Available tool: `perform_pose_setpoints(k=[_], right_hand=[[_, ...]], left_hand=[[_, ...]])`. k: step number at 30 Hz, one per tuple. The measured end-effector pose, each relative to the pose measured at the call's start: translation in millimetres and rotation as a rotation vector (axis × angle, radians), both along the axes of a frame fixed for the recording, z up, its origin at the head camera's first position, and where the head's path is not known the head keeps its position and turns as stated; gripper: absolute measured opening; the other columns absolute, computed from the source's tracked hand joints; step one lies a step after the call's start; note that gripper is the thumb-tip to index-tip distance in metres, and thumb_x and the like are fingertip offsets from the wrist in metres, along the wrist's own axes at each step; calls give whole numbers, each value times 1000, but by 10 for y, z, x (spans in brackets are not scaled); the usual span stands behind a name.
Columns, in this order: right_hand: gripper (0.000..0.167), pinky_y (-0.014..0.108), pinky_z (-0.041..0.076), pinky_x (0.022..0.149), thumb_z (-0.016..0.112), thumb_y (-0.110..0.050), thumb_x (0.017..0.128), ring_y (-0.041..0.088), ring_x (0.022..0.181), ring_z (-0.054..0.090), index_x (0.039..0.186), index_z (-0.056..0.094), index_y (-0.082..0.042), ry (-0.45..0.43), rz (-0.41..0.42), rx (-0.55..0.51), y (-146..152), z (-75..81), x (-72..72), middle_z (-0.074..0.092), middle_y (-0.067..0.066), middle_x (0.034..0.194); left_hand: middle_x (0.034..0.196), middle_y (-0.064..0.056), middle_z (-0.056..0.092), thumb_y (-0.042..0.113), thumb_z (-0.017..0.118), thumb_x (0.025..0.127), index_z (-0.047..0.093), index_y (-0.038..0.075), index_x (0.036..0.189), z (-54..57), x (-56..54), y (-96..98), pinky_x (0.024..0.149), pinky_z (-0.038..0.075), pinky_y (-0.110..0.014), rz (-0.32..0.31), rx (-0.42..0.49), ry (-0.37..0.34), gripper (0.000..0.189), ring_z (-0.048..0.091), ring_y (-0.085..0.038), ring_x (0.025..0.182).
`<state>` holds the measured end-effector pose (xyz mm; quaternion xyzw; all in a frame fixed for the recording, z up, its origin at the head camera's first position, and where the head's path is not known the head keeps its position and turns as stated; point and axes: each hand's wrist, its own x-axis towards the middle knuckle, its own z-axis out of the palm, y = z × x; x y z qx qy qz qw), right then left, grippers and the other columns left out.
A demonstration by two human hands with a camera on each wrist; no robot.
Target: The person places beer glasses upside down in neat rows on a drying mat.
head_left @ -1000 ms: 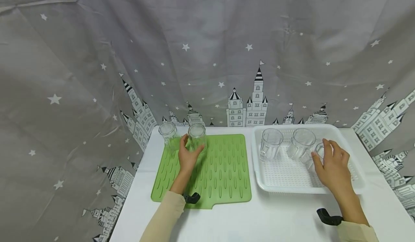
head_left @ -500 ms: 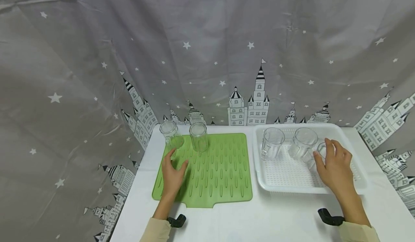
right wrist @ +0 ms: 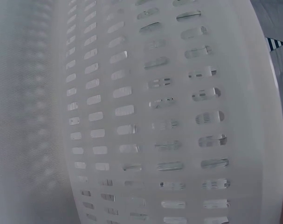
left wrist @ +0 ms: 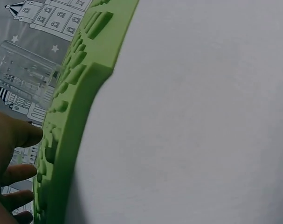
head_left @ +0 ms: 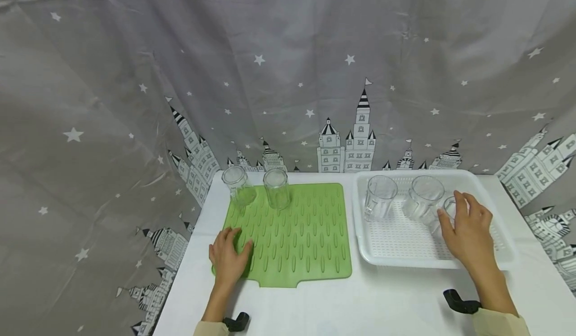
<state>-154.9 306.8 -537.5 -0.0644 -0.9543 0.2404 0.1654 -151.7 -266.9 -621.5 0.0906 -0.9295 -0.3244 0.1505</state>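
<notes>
My left hand (head_left: 228, 258) hovers low over the front left corner of a green ribbed drying mat (head_left: 306, 236), its fingers spread and holding nothing. Two clear glasses, a left one (head_left: 239, 186) and a right one (head_left: 276, 190), stand at the mat's back edge. In the left wrist view the fingers (left wrist: 20, 173) lie beside the mat's edge, with a glass (left wrist: 27, 72) beyond. My right hand (head_left: 470, 231) reaches into a white plastic basket (head_left: 366, 256), thumb and fingers around a clear glass (head_left: 448, 207) that they partly hide.
Inside the basket stand two more clear glass mugs, one at the left (head_left: 380, 198) and one in the middle (head_left: 424, 198). The slotted basket wall (right wrist: 146, 116) fills the right wrist view. A grey castle-print curtain (head_left: 288, 76) hangs behind the white table (head_left: 333, 311).
My left hand has let go of the right-hand glass on the mat and drawn back toward the front left corner. My right hand has stayed at its glass in the basket.
</notes>
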Motion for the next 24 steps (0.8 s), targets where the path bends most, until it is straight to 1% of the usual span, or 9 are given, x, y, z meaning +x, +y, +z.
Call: perform_pose_setpoints(k=[2,5,12,16,20,24], right_hand=[[68,91,39,90,55,-26,109,68,144,27,161,31,11,-2,2,-2,-10,-4,-4,31,43,160],[68,91,39,90,55,-26,109,68,144,27,161,30,10,-9,1,-1,-17,-7,-10,30,43,160],[69,92,39,88,54,-26,110,68,145,26,162,29,10,-22,-10,-5,-16,6,-13,29,42,161],[69,91,39,88,53,-27,110,67,145,25,163,28,10,-36,-6,-6,-29,9,-11,28,41,162],[70,91,38,90,52,-28,110,66,146,23,164,26,9,-52,3,-14,-23,25,-1,26,41,163],[72,94,33,96,51,-27,110,66,149,17,166,22,8,-60,24,-41,36,35,12,19,42,167]], left_hand=[[160,-28,46,25,80,95,62,3,144,-28,16,2,128,8,-78,1,-1,-15,57,35,-52,152],[161,-28,45,25,80,95,61,3,145,-59,20,10,127,12,-75,1,7,-21,58,35,-52,151],[159,-28,48,26,78,95,62,3,144,-125,24,33,124,18,-73,4,-27,18,57,42,-50,147],[158,-27,50,27,79,94,64,4,143,-164,39,30,125,18,-73,22,-46,43,56,43,-48,148],[157,-27,50,26,79,94,64,4,142,-178,41,33,125,17,-74,24,-42,69,55,43,-49,148],[159,-27,49,28,78,94,63,5,143,-162,25,50,127,15,-73,10,-36,57,56,42,-48,150]])
